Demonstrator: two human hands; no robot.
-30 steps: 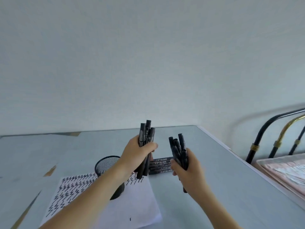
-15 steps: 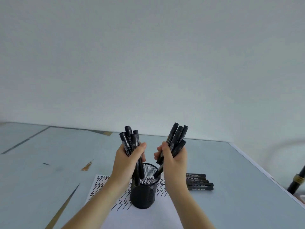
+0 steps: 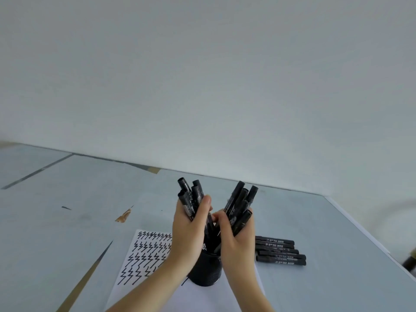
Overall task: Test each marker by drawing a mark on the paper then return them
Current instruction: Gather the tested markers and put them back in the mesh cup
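My left hand [image 3: 188, 230] grips a bundle of several black markers [image 3: 190, 194], held upright with their lower ends inside the black mesh pen holder [image 3: 206, 272]. My right hand [image 3: 236, 238] grips a second bundle of black markers [image 3: 242, 203], tilted right, its lower ends at the holder's mouth. The two hands touch above the holder. The holder stands on a white paper [image 3: 144, 257] covered with rows of black zigzag marks. Several more black markers [image 3: 280, 251] lie side by side on the table to the right of the paper.
The pale blue table [image 3: 78, 217] has chipped patches and dark seams on its left half. Its right edge [image 3: 369, 242] runs diagonally down to the lower right. A plain white wall rises directly behind the table.
Both hands came together over the pen holder and lowered their marker bundles, so the lower ends now sit in it. The view swung left and closer.
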